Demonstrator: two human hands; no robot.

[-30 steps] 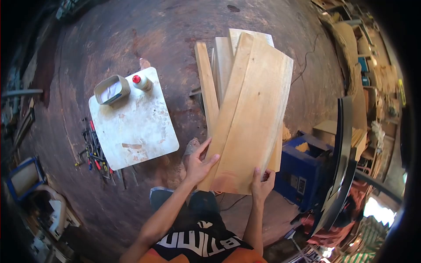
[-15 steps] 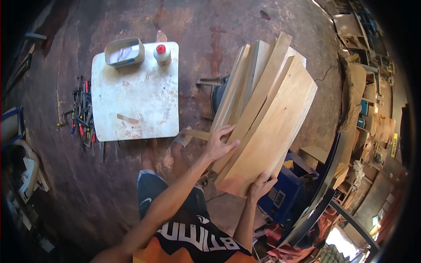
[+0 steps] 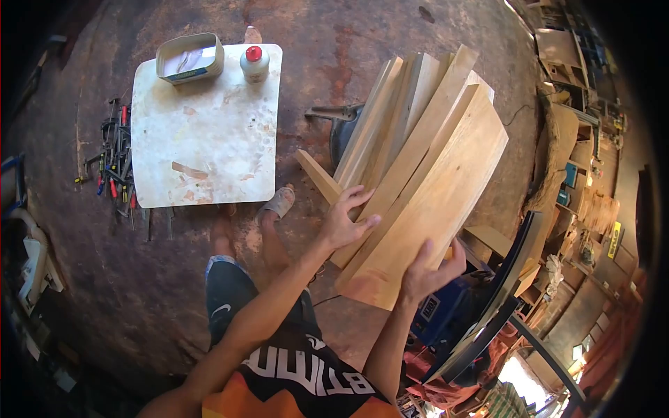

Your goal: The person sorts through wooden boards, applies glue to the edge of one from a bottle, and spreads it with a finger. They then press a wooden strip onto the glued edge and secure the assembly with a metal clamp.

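Several pale wooden boards lean together in a slanted stack, with a wide board [image 3: 446, 188] on top and a narrow board [image 3: 418, 153] along its left side. My left hand [image 3: 346, 219] grips the narrow board near its lower end, fingers and thumb spread across it. At the lower right edge of the wide board, my right hand [image 3: 428, 273] rests its thumb on the face; its fingers are apart and bent beyond the edge. A short wooden strip [image 3: 318, 175] juts out left of my left hand. Part of a dark stool-like support [image 3: 341, 136] shows under the stack.
A white-topped table [image 3: 209, 132] on the left carries a plastic tub [image 3: 189, 59] and a red-capped bottle [image 3: 254, 64]. Several clamps [image 3: 115, 160] lie on the floor beside it. A blue machine [image 3: 442, 313] and cluttered shelves stand on the right.
My right hand has loosened its hold and moved up the board's right edge, its fingers now spread. My left hand stays on the narrow board. The view has shifted slightly.
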